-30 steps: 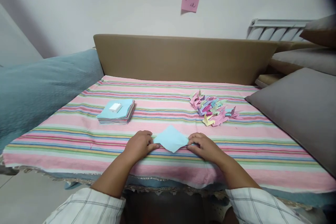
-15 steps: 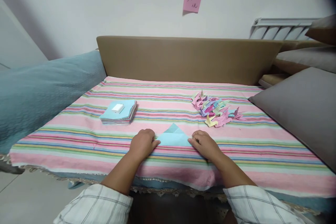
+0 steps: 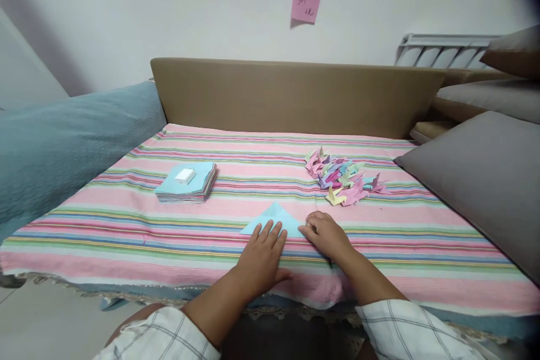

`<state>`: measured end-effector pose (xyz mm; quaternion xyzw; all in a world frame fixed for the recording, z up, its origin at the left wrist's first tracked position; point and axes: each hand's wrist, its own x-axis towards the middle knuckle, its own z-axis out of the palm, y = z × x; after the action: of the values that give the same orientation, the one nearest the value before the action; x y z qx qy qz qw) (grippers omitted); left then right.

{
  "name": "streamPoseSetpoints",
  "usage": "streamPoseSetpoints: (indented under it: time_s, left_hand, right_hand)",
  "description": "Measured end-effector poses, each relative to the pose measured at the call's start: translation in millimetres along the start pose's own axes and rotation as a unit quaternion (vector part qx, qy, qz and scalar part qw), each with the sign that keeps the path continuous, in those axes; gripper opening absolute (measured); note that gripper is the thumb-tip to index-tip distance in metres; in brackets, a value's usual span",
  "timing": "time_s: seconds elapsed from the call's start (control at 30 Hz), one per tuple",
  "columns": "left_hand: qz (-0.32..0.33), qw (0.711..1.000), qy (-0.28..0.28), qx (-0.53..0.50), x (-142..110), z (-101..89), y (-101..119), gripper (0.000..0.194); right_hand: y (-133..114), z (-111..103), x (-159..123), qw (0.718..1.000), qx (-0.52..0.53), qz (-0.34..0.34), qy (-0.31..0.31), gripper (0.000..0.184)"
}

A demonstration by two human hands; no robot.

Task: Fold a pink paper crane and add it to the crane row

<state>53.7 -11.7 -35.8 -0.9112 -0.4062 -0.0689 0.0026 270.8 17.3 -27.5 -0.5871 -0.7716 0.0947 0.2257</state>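
A light blue sheet of origami paper point(image 3: 276, 215), folded into a triangle with its point away from me, lies on the striped cloth point(image 3: 139, 219). My left hand point(image 3: 264, 253) rests flat with spread fingers on the paper's near edge, covering part of it. At the right corner, my right hand point(image 3: 327, 234) pinches the paper between thumb and curled fingers. Further right is a pile of small folded paper cranes point(image 3: 343, 180) in pink, purple, yellow, green and blue.
A stack of square paper point(image 3: 185, 183) stands at the left with a small white block point(image 3: 184, 175) on top. A blue bolster point(image 3: 80, 140) borders the left side, grey cushions point(image 3: 485, 174) the right. Behind runs a brown backrest point(image 3: 295, 98).
My left hand has let go of the left corner and moved right, flattening over the near edge. The paper's upper flap now reaches the tip. My right hand stays at its corner.
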Motion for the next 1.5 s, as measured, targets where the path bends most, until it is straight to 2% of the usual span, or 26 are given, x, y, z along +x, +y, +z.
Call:
streamPoseSetpoints:
  time_s: [0.13,0.2,0.3,0.4,0.5,0.6,0.93,1.23,1.33,1.5]
  left_hand:
    - [-0.003,1.000,-0.008,0.002,-1.2,3.4,-3.1,0.086]
    - [-0.002,1.000,-0.009,-0.001,-1.2,2.1,-2.9,0.085]
    - [-0.003,1.000,-0.011,-0.015,-1.6,-1.0,-2.0,0.083]
    - [0.001,0.999,-0.015,-0.032,-2.8,-3.3,-2.9,0.076]
    - [0.009,0.999,-0.017,-0.034,-3.7,-3.7,-4.9,0.076]
    - [0.012,0.999,-0.026,-0.034,-3.4,-3.6,-6.3,0.079]
    - [0.003,0.998,-0.045,-0.052,-0.9,-9.3,-5.4,0.081]
    - [0.005,0.997,-0.034,-0.066,-1.7,-11.6,-6.9,0.079]
    - [0.003,0.997,-0.040,-0.061,-2.3,-11.4,-8.2,0.081]
    - [-0.003,0.998,-0.052,-0.038,-5.9,-18.7,-13.6,0.084]
  right_hand:
    - [-13.6,-1.5,-3.1,0.997,-0.008,-0.010,0.070,0.017]
    - [-27.5,0.8,-6.9,0.994,0.004,-0.061,0.086,0.022]
    - [-48.3,9.2,-15.2,0.987,0.027,-0.159,0.015,0.040]
    - [-58.0,19.1,-23.0,0.978,0.022,-0.196,-0.064,0.062]
    - [-56.4,25.0,-26.7,0.979,0.009,-0.178,-0.098,0.077]
    - [-52.8,26.7,-27.0,0.981,0.001,-0.163,-0.104,0.083]
    - [-53.4,29.9,-26.4,0.983,0.003,-0.150,-0.109,0.085]
    - [-42.1,15.1,-30.6,0.982,-0.002,-0.117,-0.151,0.077]
    - [-38.4,12.6,-33.5,0.982,-0.018,-0.092,-0.162,0.077]
    - [-40.0,8.0,-34.6,0.981,-0.037,-0.089,-0.168,0.075]
